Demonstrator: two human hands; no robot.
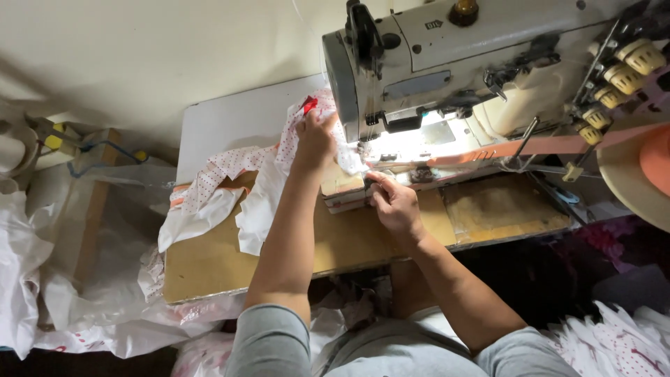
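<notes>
White fabric with small red dots (230, 167), crumpled and bunched, sprawls over the left part of the counter (363, 244), one end drawn up under the sewing machine head (447, 63), a plain white layer drooping off the counter's front edge, orange trim (178, 199) showing at left.

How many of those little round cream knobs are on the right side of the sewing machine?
4. The cream knobs run in a slanted row at the machine's right end: top one, next, third, lowest. More may be hidden beyond the picture's edge.
</notes>
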